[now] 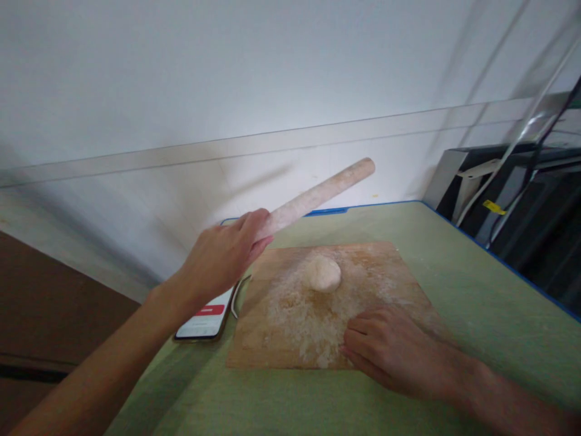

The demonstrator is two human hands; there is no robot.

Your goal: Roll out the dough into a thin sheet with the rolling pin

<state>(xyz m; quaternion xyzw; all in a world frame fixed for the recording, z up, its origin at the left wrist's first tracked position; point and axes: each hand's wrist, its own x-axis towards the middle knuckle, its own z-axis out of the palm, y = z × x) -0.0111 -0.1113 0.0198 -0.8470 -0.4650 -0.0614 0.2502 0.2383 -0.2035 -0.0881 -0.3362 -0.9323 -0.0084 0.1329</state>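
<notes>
My left hand (231, 248) is wrapped round one end of a floury wooden rolling pin (318, 198), which slants up to the right in the air above the board. On the wooden board (254, 333) sits a pale round lump of dough (323, 274), with flour scattered about it. Low over the board's right front part is my right hand (385, 348), apart from the dough. Its fingers are curled and pressed together, pointing left. Their undersides are hidden, so whatever they may hold does not show.
A phone (200, 326) with a lit screen lies left of the board, with a thin pale cable beside it. The board rests on a green table (454, 266) with a blue edge. Behind stands a white wall (227, 79); dark equipment (535, 206) with cables stands at the right.
</notes>
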